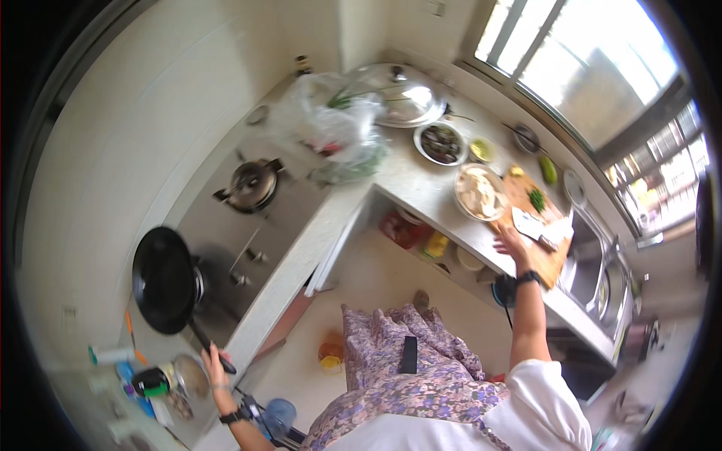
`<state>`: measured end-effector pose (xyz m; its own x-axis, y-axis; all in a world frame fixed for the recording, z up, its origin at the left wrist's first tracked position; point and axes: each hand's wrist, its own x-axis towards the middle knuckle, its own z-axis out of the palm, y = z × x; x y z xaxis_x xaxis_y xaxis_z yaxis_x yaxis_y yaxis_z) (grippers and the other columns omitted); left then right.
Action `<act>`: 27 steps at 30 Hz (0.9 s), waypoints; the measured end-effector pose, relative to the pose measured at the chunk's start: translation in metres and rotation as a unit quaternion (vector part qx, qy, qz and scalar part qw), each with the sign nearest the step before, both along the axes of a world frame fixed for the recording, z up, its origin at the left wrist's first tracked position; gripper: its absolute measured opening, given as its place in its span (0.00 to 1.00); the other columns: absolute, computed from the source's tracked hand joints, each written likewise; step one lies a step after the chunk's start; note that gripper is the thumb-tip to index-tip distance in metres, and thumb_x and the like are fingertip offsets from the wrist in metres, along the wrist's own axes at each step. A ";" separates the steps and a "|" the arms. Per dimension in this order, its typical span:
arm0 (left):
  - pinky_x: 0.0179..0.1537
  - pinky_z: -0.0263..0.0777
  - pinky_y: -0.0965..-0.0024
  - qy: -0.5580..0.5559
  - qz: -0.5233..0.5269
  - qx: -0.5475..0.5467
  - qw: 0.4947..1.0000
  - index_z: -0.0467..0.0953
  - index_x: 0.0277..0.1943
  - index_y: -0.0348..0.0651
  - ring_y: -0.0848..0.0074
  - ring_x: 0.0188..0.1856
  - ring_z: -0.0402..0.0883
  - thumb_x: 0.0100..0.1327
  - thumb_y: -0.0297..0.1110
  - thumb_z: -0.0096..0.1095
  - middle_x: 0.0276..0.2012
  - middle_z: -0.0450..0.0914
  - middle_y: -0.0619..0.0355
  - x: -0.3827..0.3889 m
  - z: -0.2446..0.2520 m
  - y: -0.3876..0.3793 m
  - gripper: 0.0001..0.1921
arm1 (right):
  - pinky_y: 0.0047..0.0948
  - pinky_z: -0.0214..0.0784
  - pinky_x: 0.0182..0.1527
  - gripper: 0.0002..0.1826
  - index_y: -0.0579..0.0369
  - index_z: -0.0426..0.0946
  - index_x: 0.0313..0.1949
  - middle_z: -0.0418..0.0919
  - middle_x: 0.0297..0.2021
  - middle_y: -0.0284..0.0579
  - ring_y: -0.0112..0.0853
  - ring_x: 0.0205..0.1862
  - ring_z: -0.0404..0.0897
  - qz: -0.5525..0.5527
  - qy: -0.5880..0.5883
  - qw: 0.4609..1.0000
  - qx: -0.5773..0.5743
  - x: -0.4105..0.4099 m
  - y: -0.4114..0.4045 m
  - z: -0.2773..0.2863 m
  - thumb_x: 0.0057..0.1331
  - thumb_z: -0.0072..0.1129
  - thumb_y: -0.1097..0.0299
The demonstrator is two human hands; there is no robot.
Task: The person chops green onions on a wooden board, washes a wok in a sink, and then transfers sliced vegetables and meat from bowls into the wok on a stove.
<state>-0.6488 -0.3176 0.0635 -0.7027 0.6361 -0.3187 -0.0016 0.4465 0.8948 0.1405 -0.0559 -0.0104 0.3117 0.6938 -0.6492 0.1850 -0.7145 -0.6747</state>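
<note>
My left hand [216,363] is closed around the handle of a black frying pan [163,282], which is tilted above the left part of the gas cooktop [225,253]. Over the counter's front edge my right hand [512,245] has its fingers apart and holds nothing. It is close to a bowl of pale sliced food [480,193] and a wooden cutting board [550,265]. On the board lie chopped greens [536,199] and a cleaver [527,224]. Behind the bowl stand a white bowl of dark food [440,143] and a small yellowish dish [481,149].
A lidded pot [252,186] sits on the far burner. Plastic bags of vegetables [350,129] and a large metal lid [412,101] occupy the corner. A sink [586,270] adjoins the board. Jars [189,375] stand beside the cooktop, and an open shelf holds a red container [401,228].
</note>
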 end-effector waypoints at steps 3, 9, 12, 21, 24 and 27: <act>0.41 0.71 0.66 0.507 -0.065 -0.116 0.852 0.56 0.60 0.36 0.67 0.43 0.71 0.64 0.39 0.53 0.45 0.66 0.48 -0.020 0.000 -0.012 0.26 | 0.43 0.74 0.40 0.37 0.56 0.53 0.61 0.70 0.48 0.64 0.49 0.41 0.77 -0.082 0.067 0.994 0.012 0.004 0.009 -0.012 0.65 0.30 0.37; 0.42 0.72 0.65 0.546 -0.013 0.030 0.837 0.53 0.62 0.39 0.62 0.43 0.74 0.64 0.33 0.51 0.51 0.65 0.46 0.092 0.098 0.011 0.26 | 0.38 0.76 0.41 0.28 0.59 0.55 0.57 0.75 0.41 0.55 0.43 0.37 0.79 -0.096 0.194 0.971 0.100 0.000 0.037 -0.028 0.68 0.31 0.49; 0.41 0.72 0.67 0.392 -0.090 0.106 0.909 0.58 0.58 0.38 0.65 0.44 0.74 0.59 0.22 0.48 0.55 0.64 0.48 0.197 0.113 0.051 0.22 | 0.37 0.80 0.26 0.22 0.45 0.57 0.58 0.73 0.45 0.51 0.40 0.35 0.81 -0.145 0.250 0.949 0.122 -0.003 0.047 -0.046 0.64 0.35 0.70; 0.51 0.68 0.58 -0.135 -0.407 0.037 0.903 0.42 0.66 0.52 0.64 0.52 0.71 0.61 0.31 0.56 0.59 0.58 0.54 0.538 0.015 0.215 0.36 | 0.34 0.81 0.29 0.24 0.53 0.57 0.58 0.73 0.46 0.50 0.40 0.38 0.80 -0.064 0.323 0.921 0.206 0.039 0.017 0.005 0.61 0.37 0.79; 0.51 0.65 0.48 -0.420 -0.397 0.007 0.816 0.34 0.68 0.61 0.60 0.56 0.67 0.59 0.39 0.59 0.64 0.53 0.54 0.627 0.026 0.247 0.43 | 0.34 0.80 0.30 0.24 0.56 0.58 0.57 0.75 0.43 0.48 0.38 0.37 0.80 -0.003 0.381 0.911 0.160 0.083 -0.017 0.068 0.60 0.41 0.76; 0.57 0.63 0.50 -0.452 -0.518 -0.048 0.724 0.43 0.67 0.47 0.59 0.59 0.65 0.59 0.33 0.52 0.61 0.60 0.51 0.685 0.013 0.270 0.36 | 0.26 0.77 0.30 0.24 0.58 0.58 0.58 0.75 0.42 0.47 0.29 0.36 0.79 0.015 0.271 0.946 0.175 0.131 -0.047 0.078 0.61 0.44 0.71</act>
